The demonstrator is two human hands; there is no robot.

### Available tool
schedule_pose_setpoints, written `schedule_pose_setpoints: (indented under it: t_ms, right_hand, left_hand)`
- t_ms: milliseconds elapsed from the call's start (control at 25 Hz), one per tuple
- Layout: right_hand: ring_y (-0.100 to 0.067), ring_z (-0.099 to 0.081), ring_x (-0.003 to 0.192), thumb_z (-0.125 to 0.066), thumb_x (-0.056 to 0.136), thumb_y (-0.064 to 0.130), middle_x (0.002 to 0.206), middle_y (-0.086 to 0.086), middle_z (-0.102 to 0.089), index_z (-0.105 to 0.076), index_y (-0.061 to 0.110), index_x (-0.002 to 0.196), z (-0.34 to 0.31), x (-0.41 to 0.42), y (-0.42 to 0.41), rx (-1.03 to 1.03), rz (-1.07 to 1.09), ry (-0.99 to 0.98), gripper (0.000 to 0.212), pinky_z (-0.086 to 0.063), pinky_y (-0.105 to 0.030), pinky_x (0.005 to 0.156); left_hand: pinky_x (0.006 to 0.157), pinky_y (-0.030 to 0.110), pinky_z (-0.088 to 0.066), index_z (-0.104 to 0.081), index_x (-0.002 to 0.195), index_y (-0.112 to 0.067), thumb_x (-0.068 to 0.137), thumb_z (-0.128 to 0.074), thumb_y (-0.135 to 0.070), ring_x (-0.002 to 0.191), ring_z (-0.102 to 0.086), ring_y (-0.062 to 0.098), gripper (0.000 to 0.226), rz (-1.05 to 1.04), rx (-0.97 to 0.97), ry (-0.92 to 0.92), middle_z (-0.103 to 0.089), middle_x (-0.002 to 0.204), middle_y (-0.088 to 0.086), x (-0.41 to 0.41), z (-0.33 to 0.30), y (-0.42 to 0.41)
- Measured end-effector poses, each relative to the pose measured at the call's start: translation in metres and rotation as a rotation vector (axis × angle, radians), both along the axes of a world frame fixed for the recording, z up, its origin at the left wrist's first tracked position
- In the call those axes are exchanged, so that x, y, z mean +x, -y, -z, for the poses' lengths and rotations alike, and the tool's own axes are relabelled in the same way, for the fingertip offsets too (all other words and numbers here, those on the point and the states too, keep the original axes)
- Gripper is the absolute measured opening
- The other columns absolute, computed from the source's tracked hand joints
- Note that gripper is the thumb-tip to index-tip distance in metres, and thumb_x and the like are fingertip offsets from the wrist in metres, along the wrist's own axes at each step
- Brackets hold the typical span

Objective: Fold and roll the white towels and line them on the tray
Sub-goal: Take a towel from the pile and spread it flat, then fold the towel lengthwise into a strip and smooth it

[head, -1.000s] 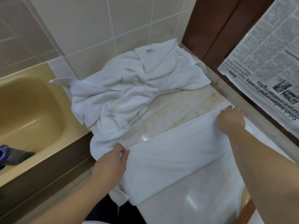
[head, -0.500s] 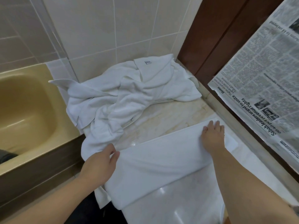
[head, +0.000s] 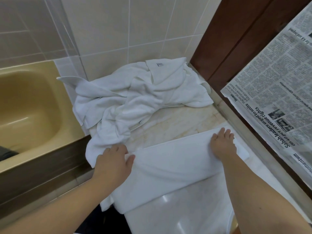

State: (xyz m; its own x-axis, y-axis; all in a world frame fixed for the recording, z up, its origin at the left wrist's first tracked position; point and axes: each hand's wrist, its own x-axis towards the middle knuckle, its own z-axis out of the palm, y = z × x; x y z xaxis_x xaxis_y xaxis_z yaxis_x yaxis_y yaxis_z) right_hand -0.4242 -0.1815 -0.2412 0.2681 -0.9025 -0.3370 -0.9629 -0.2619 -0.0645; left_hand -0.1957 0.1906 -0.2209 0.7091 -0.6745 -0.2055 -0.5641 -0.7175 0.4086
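While folded towel (head: pixel 172 166) is lying on surface (head: pixel 182 125), just in front of towel pile (head: pixel 135 98), left hand (head: pixel 113 162) is pinching its left end, right hand (head: pixel 221 144) pressing flat, fingers straight. Near edge hanging off surface; towel maybe sliding down, fold maybe opening. Tray not showing.

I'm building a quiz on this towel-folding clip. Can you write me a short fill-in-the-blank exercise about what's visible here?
1. The right hand presses flat on the folded ____ lying on the marble counter.
2. The left hand grips that towel's ____ end.
3. The heap of unfolded towels lies against the ____ wall.
4. The yellow bathtub is on the ____ side of the counter.

Missing words: towel; left; tiled; left
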Motion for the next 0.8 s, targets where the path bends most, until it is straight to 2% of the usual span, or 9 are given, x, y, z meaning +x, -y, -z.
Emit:
schedule_pose_setpoints:
  t_ms: [120,240,400,480,520,600,680,720,800]
  right_hand:
    - [-0.031,0.002,0.158,-0.014,0.11,0.036,0.172,-0.014,0.004,-0.002,0.007,0.164,0.002,0.005,-0.002,-0.005,0.027,0.006,0.062,-0.017,-0.059,0.124]
    - [-0.032,-0.001,0.158,-0.015,0.11,0.036,0.172,-0.015,0.002,-0.003,0.007,0.164,0.001,0.006,-0.003,-0.014,0.038,0.022,0.062,-0.018,-0.061,0.123]
    - [-0.034,-0.006,0.156,-0.015,0.11,0.037,0.171,-0.015,-0.002,-0.005,0.008,0.163,0.003,0.005,-0.005,-0.029,0.041,0.031,0.062,-0.021,-0.062,0.121]
    - [-0.035,-0.007,0.155,-0.015,0.11,0.038,0.17,-0.014,-0.003,-0.006,0.008,0.163,0.004,0.005,-0.005,-0.036,0.051,0.032,0.062,-0.021,-0.061,0.12]
    - [-0.034,-0.007,0.155,-0.015,0.109,0.038,0.17,-0.014,-0.003,-0.006,0.009,0.163,0.005,0.004,-0.004,-0.041,0.056,0.034,0.061,-0.022,-0.061,0.12]
    - [-0.033,-0.006,0.155,-0.015,0.109,0.038,0.171,-0.012,-0.003,-0.009,0.009,0.162,0.008,0.004,-0.003,-0.05,0.056,0.045,0.06,-0.021,-0.061,0.121]
    - [-0.032,-0.005,0.156,-0.015,0.109,0.039,0.171,-0.012,-0.003,-0.012,0.01,0.162,0.011,0.003,-0.003,-0.063,0.059,0.059,0.06,-0.02,-0.061,0.121]
    - [-0.032,-0.005,0.156,-0.015,0.109,0.039,0.171,-0.012,-0.003,-0.013,0.01,0.162,0.012,0.002,-0.003,-0.078,0.055,0.061,0.06,-0.02,-0.061,0.121]
    - [-0.032,-0.005,0.157,-0.016,0.11,0.04,0.172,-0.013,-0.003,-0.012,0.009,0.162,0.012,-0.001,0.0,-0.081,0.052,0.071,0.061,-0.019,-0.061,0.122]
  left_hand:
    - [0.08,0.044,-0.048,-0.052,0.094,-0.03,0.103,-0.051,-0.047,0.09,-0.055,0.021,0.02,0.01,-0.054,-0.069,-0.057,0.092,-0.008,0.005,0.005,0.004]
    - [0.08,0.046,-0.048,-0.043,0.088,-0.029,0.105,-0.049,-0.041,0.082,-0.056,0.022,0.022,-0.051,-0.079,-0.15,-0.058,0.079,-0.006,0.011,0.009,0.007]
    - [0.078,0.044,-0.049,-0.045,0.093,-0.026,0.105,-0.048,-0.039,0.078,-0.057,0.021,0.018,-0.081,-0.021,-0.112,-0.058,0.078,-0.004,0.008,0.012,0.01]
    - [0.072,0.042,-0.049,-0.05,0.094,-0.021,0.099,-0.056,-0.031,0.078,-0.059,0.024,0.013,-0.052,0.01,0.026,-0.06,0.081,0.0,0.005,0.013,0.015]
    - [0.07,0.041,-0.047,-0.055,0.096,-0.017,0.093,-0.058,-0.023,0.08,-0.058,0.027,0.007,0.003,0.015,0.136,-0.06,0.085,0.003,0.001,0.013,0.02]
    - [0.073,0.043,-0.044,-0.064,0.107,-0.013,0.081,-0.052,-0.013,0.086,-0.057,0.032,0.028,0.168,-0.027,0.264,-0.06,0.098,0.009,-0.014,0.01,0.032]
    - [0.091,0.046,-0.047,-0.064,0.127,-0.013,0.091,-0.046,-0.029,0.105,-0.06,0.034,0.043,0.39,-0.107,0.295,-0.063,0.123,0.012,-0.039,0.015,0.042]
    - [0.104,0.045,-0.045,-0.059,0.139,-0.014,0.099,-0.04,-0.044,0.123,-0.058,0.033,0.054,0.452,-0.068,0.234,-0.059,0.14,0.013,-0.05,0.017,0.044]
    - [0.125,0.047,-0.019,-0.032,0.162,-0.016,0.102,-0.026,-0.069,0.155,-0.027,0.031,0.081,0.508,0.04,0.147,-0.024,0.17,0.012,-0.058,0.025,0.04]
